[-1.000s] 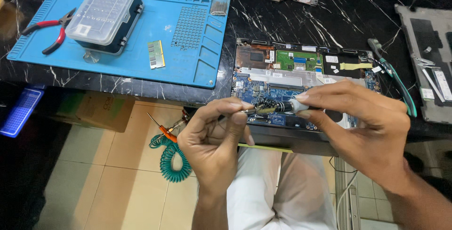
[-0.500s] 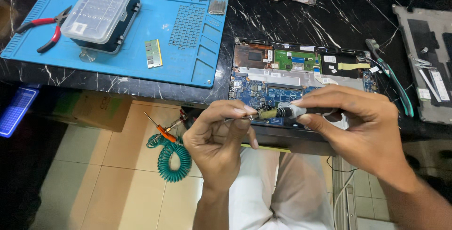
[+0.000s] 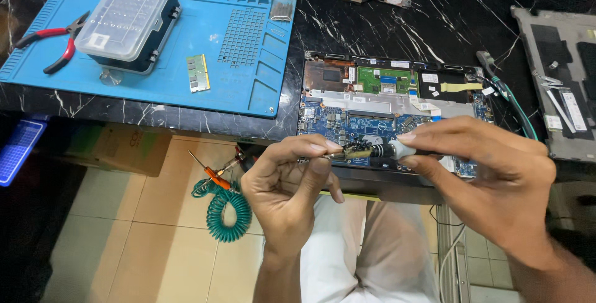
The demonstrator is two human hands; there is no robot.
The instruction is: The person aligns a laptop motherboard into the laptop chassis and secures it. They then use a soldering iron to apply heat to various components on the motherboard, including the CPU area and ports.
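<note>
Both hands are held up in front of the person, just over the near edge of the open laptop on the black table. The right hand reaches in from the right and pinches the handle of a small brush tool between thumb and fingers. The left hand curls up from below and pinches the tool's dark bristly tip.

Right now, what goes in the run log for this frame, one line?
left hand: pinches brush tip | right hand: holds small brush by handle | under hands: open laptop | nearby: blue mat
</note>
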